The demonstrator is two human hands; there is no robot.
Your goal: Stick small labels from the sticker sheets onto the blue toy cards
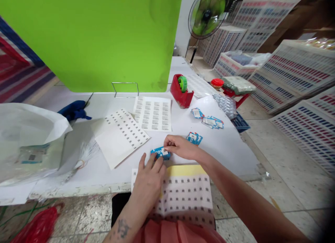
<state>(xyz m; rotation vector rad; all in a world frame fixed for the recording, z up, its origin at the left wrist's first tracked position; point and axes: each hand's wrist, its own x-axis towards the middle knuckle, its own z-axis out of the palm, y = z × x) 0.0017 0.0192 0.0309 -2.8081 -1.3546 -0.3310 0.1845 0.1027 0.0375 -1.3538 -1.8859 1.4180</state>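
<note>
Two hands, left wide, right narrow, on blue cards, bare tabletop edge rightward

Tape dispenser right of label sheets

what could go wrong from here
The white label might sit crooked if the blue card shifts under the left hand while the right hand works at it. The label sheet over the lap could slide off. The loose card pile beside the right hand might get knocked.
</note>
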